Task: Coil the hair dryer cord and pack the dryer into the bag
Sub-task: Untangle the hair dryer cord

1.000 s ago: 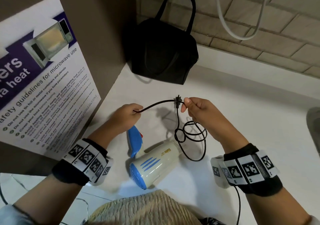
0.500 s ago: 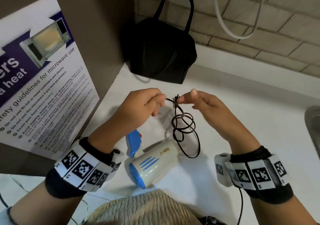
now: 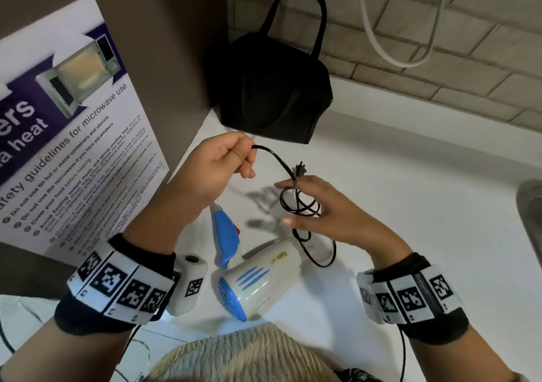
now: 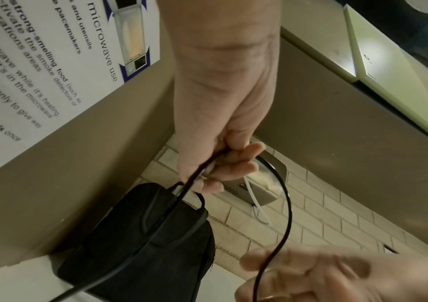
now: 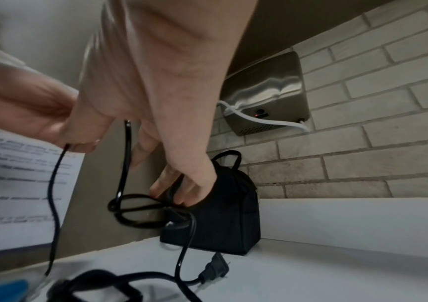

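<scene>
The cream-and-blue hair dryer (image 3: 258, 279) lies on the white counter (image 3: 410, 220) below my hands. My left hand (image 3: 246, 158) pinches its black cord (image 3: 278, 161) and holds it raised to the left. Several small loops of cord (image 3: 299, 205) hang round the fingers of my right hand (image 3: 286, 202), which grips the coil (image 5: 140, 208). The plug (image 3: 299, 169) sticks out just beyond that hand. The black bag (image 3: 275, 88) stands upright in the back corner, its top not visibly open. In the left wrist view the left hand's fingers (image 4: 233, 163) pinch the cord (image 4: 285, 214).
A microwave safety poster (image 3: 73, 132) leans on the brown wall at the left. A steel hand dryer (image 5: 267, 92) with a white cable (image 3: 381, 47) hangs on the brick wall behind. A sink edge (image 3: 531, 211) shows at the far right.
My left hand has moved up and left, drawing out a length of cord. The right hand has spread its fingers with the loops round them, and the plug now hangs free beyond it.
</scene>
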Demonstrator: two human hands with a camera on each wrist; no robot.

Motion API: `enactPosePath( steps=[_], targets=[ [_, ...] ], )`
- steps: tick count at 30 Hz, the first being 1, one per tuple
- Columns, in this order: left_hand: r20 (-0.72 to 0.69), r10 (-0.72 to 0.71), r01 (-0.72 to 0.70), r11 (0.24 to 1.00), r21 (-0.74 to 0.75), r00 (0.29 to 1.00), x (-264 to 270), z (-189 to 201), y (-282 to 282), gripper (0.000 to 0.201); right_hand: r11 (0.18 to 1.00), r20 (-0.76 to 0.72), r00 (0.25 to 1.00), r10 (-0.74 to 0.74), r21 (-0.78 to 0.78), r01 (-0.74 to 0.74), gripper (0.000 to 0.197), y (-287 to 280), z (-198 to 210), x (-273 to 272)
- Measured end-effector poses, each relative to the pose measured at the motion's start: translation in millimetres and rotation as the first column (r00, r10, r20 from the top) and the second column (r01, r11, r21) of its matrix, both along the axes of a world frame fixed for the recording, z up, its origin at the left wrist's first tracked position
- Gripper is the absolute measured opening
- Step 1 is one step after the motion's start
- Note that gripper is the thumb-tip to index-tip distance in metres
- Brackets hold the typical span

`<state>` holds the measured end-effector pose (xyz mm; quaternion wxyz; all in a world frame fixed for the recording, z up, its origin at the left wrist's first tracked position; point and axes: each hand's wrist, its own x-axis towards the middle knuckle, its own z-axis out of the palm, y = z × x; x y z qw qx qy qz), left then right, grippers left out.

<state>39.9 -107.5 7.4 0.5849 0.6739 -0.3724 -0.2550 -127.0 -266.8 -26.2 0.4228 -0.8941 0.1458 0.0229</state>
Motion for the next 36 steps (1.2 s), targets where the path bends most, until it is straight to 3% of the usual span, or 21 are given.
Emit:
enactPosePath(
  steps=[3,5,10,14,16,19,21,23,25,29,33,36],
  targets=[
    [-0.127,0.042,-0.053,0.995,-0.084,0.991,2.7,0.0,0.9,0.041,0.984,-0.03,0.999,0.032,-0.177,-0.037,0.027,3.3,-13.1,6.0],
    [-0.242,0.099,-0.134,0.982,-0.134,0.965,7.0,-2.0,0.9,0.036,0.979,-0.005,1.0,0.016,-0.202,-0.016,0.021,5.1,-15.5,8.5],
    [-0.509,0.197,-0.348,0.911,-0.221,0.838,22.4,-11.2,6.2,0.034,0.995,0.108,0.991,-0.075,-0.062,0.082,0.024,3.6,-7.8,6.6],
    [-0.626,0.258,-0.441,0.884,-0.154,0.736,32.2,-22.2,13.4,0.034,0.982,0.215,0.958,-0.189,0.023,0.189,0.022,-3.6,-0.4,3.7],
    [-0.57,0.285,-0.406,0.909,-0.094,0.77,28.1,-24.7,18.9,0.036,0.959,0.269,0.923,-0.276,0.015,0.283,0.024,-10.5,0.0,2.6],
    [-0.355,0.202,-0.227,0.973,-0.029,0.913,13.8,-24.3,30.6,0.049,0.898,0.277,0.86,-0.428,0.024,0.439,0.027,-20.9,-6.6,5.3],
    [-0.207,0.1,-0.096,0.995,0.03,0.973,3.3,-20.8,38.3,0.037,0.87,0.239,0.842,-0.483,0.018,0.493,0.028,-26.2,-13.8,8.9],
    [-0.077,-0.019,0.028,0.992,0.122,0.997,-6.4,-14.4,44.0,0.026,0.858,0.195,0.84,-0.506,0.01,0.514,0.027,-30.3,-21.1,11.9],
    [0.012,-0.103,0.099,0.977,0.187,0.995,-14.5,-9.3,46.7,0.029,0.853,0.162,0.842,-0.514,-0.008,0.522,0.025,-34.8,-28.7,14.0],
    [0.095,-0.112,0.084,0.962,0.261,0.989,-17.8,-8.9,52.2,0.031,0.85,0.108,0.847,-0.521,-0.03,0.526,0.023,-40.3,-38.2,15.3],
    [0.003,-0.067,0.062,0.95,0.306,0.998,-9.6,-23.0,58.6,0.033,0.853,0.061,0.854,-0.516,-0.054,0.519,0.022,-38.0,-38.1,18.3],
    [0.276,0.027,-0.151,0.887,0.437,0.961,1.2,-45.6,59.9,0.034,0.859,0.038,0.867,-0.497,-0.121,0.498,0.024,-37.3,-24.9,17.7]
  ],
)
